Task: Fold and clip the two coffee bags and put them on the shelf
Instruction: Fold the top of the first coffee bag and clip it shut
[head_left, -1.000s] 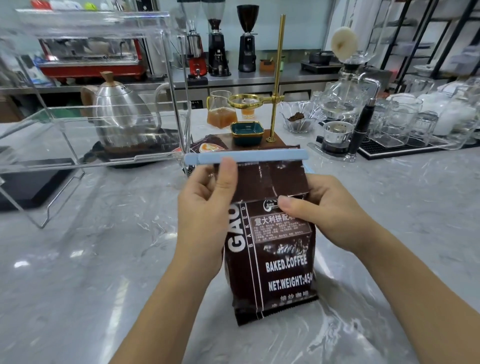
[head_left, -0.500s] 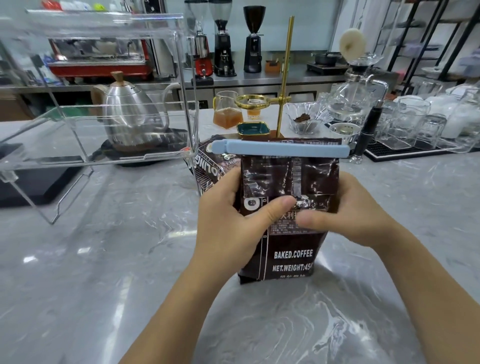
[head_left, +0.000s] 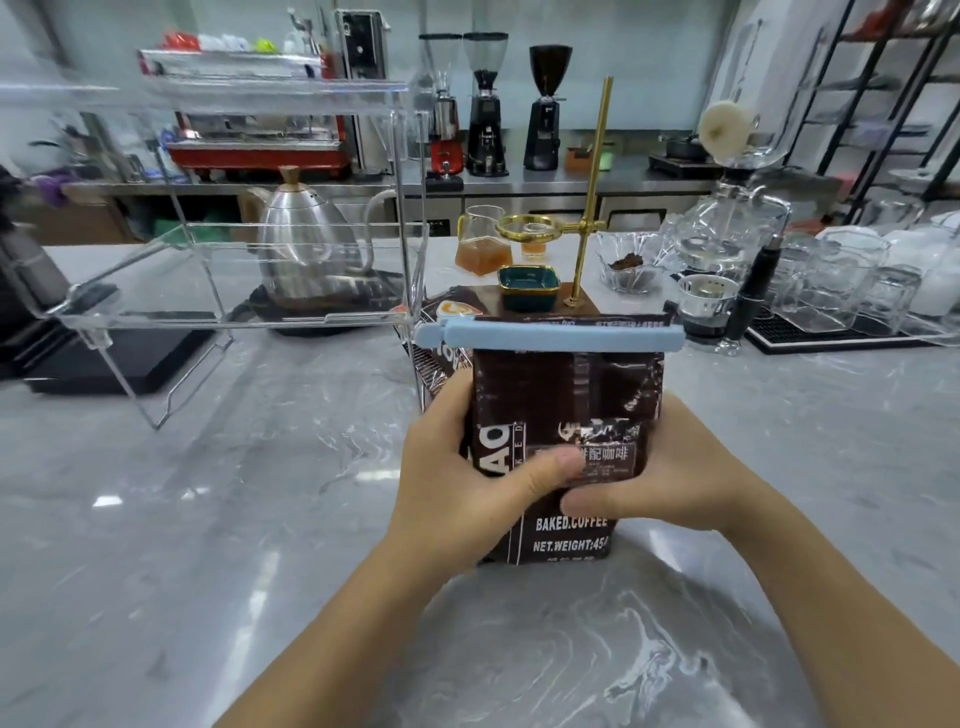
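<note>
A dark brown coffee bag (head_left: 569, 395) with a folded top is held upright just above the marble counter (head_left: 208, 519). A light blue clip (head_left: 550, 335) is clamped across its fold. My left hand (head_left: 457, 478) grips the bag's left side, thumb across the front label. My right hand (head_left: 670, 478) grips the right side, thumb on the front. A second coffee bag (head_left: 441, 343) lies behind, mostly hidden. The clear acrylic shelf (head_left: 234, 322) stands to the left.
A steel kettle (head_left: 306, 249) sits behind the shelf. A brass pour-over stand (head_left: 589, 208) with a teal dish (head_left: 529, 280) is just behind the bags. Glassware and a drip tray (head_left: 831, 332) crowd the right. A black scale (head_left: 119, 358) lies under the shelf.
Both hands slid down from the clip to the bag's sides and lifted the clipped bag off the counter, bringing it closer to me.
</note>
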